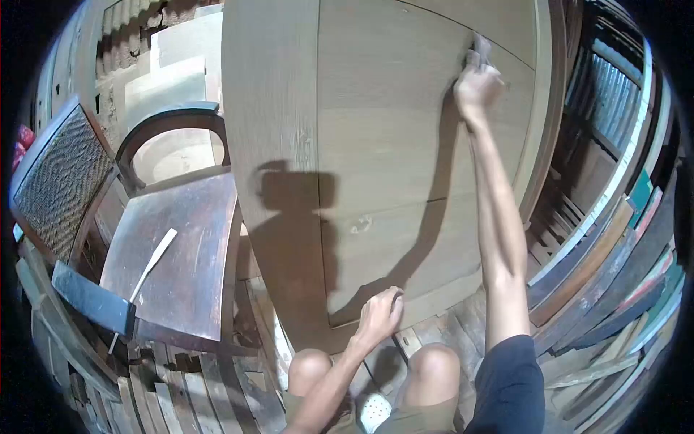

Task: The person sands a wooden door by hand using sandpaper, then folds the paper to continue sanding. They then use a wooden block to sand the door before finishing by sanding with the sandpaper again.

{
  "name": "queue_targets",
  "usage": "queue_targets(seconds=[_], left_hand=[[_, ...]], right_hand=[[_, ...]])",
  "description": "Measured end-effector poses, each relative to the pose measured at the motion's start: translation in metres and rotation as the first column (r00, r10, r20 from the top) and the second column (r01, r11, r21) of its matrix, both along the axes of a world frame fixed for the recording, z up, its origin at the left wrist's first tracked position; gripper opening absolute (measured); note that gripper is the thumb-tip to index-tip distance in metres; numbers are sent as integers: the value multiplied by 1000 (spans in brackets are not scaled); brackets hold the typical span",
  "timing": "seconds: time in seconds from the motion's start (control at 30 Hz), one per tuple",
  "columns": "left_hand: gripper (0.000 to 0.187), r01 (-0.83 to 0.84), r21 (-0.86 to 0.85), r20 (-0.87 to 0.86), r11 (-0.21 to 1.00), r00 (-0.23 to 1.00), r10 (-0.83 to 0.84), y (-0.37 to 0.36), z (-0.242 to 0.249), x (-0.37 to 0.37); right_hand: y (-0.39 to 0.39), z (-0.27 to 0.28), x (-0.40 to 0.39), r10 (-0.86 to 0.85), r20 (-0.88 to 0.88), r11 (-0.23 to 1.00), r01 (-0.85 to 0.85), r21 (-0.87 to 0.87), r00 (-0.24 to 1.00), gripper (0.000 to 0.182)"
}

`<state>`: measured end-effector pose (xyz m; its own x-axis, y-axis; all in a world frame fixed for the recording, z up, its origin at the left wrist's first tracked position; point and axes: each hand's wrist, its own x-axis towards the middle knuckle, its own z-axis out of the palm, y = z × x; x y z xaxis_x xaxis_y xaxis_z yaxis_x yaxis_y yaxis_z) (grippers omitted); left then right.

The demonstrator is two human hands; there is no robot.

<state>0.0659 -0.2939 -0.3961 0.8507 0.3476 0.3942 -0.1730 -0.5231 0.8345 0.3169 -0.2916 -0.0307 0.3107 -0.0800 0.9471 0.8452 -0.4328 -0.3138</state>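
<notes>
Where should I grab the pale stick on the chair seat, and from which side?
Probably grip the stick around its slim middle, just clear of the armrest, coming from above on the wooden panel side: that slanted stretch lies exposed, while the armrest hides some of the rest.

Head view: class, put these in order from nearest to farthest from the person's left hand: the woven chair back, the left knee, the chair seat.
1. Left knee: below and to the left of the left hand in the picture.
2. Chair seat: farther left.
3. Woven chair back: far left, beyond the seat.
</notes>
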Motion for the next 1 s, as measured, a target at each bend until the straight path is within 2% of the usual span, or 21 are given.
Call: queue_targets(seconds=[0.03, 0.17, 0.2, 0.27, 0.4, 0.43, 0.5, 0.53, 0.57, 0.63, 0.67, 0.7, 0.77, 0.8, 0.9, 1.0], left_hand=[[22, -8, 1, 22, 1000, 1000, 8, 2, -3, 2], [21, -22, 16, 72, 1000, 997, 21, 4, -6, 2], [21, -10, -37, -22, 999, 1000, 9, 4, 9, -5], [22, -3, -61, -53, 998, 999, 0, 2, 6, -6], [24, -30, 19, 6, 999, 1000, 30, 2, -4, 1], [25, -17, 18, -34, 1000, 999, 18, 3, -5, -5], [25, 2, -3, -86, 1000, 996, -2, 1, 2, -2], [25, 24, -58, -56, 998, 998, -27, 0, 4, -4], [25, 10, -25, -36, 1000, 999, -11, 2, 3, -4], [24, -31, 30, 4, 999, 1000, 31, 0, -2, -6], [23, -24, 46, 6, 999, 1000, 24, 1, 0, -6], [23, -20, 19, -23, 1000, 1000, 21, 1, 0, -9], [23, -10, -39, -63, 999, 998, 8, -1, 3, -8], [21, -21, -6, -7, 1000, 1000, 21, -3, 6, -9], [22, 18, 36, -46, 999, 999, -17, -8, 6, -10], [22, 47, 30, -159, 998, 986, -42, -8, 12, -14]], right_hand=[[19, -6, -2, -25, 409, 993, 70, -96, 912, 45], [34, -1, -27, 363, 525, 905, -158, -395, 770, 67], [41, -5, -33, 389, 524, 893, -172, -415, 758, 65], [50, -4, -44, 439, 532, 866, -182, -466, 724, 62], [53, 8, -57, 494, 581, 840, -183, -511, 647, 56], [51, 15, -48, 305, 573, 939, -139, -315, 761, 49], [62, 20, -47, 170, 402, 976, -98, -194, 900, 48], [66, 18, -54, 107, 296, 988, -68, -138, 949, 47], [72, 8, -63, 280, 673, 952, -108, -286, 684, 45], [61, 13, -68, 449, 693, 874, -115, -473, 563, 45], [53, 13, -59, 352, 524, 906, -141, -399, 776, 48], [53, 22, -41, 371, 189, 928, -356, -111, 909, 48], [60, 18, -33, 122, 465, 988, -62, -143, 877, 48], [60, 14, -44, 211, 673, 954, 0, -299, 709, 51], [58, 23, -33, 177, 457, 982, -188, -23, 871, 52], [60, 21, -23, 223, 527, 970, -133, -204, 820, 48]])
